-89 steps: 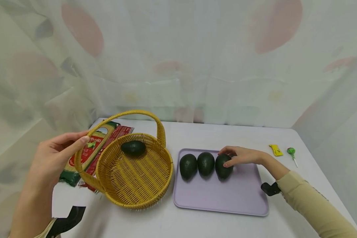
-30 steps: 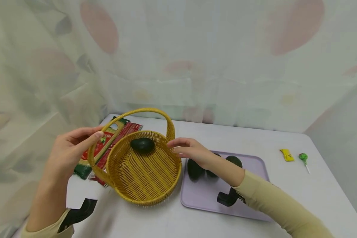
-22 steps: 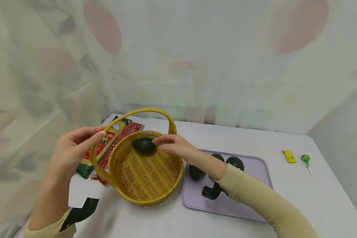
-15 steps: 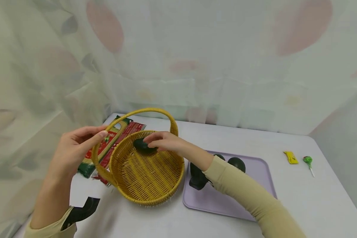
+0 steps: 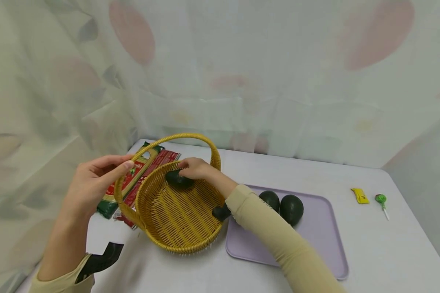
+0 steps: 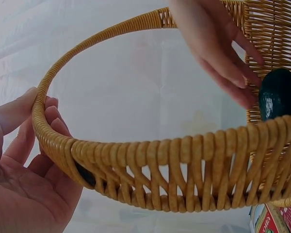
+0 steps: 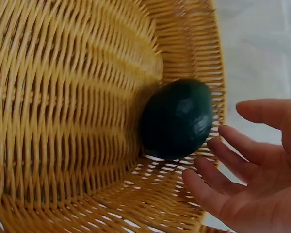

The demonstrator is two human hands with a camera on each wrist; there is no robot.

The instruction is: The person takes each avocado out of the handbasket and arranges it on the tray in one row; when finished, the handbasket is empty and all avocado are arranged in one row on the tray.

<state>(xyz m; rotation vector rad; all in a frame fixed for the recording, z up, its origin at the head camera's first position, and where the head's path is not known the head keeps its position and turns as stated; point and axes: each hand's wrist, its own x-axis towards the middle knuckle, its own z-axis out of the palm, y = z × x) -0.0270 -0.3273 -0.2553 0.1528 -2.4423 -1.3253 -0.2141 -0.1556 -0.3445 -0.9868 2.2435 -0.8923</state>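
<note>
A yellow wicker basket (image 5: 183, 219) with a tall arched handle (image 5: 179, 135) stands on the table. My left hand (image 5: 95, 179) pinches that handle on its left side, thumb against the fingers, as the left wrist view (image 6: 39, 104) also shows. One dark green avocado (image 5: 177, 179) lies inside the basket by its far wall. Over it reaches my right hand (image 5: 198, 169); in the right wrist view its spread fingers (image 7: 223, 170) are beside the avocado (image 7: 177, 119), not curled round it.
Right of the basket lies a lilac tray (image 5: 319, 240) with avocados (image 5: 291, 209), partly hidden by my right sleeve (image 5: 275, 232). Food packets (image 5: 132, 179) lie behind the basket at left. A yellow wrapped sweet (image 5: 360, 195) and a green lollipop (image 5: 381, 199) lie far right.
My right hand has left the avocado on the tray and moved left, into the basket over the avocado there. The left hand keeps holding the handle; the view has shifted slightly.
</note>
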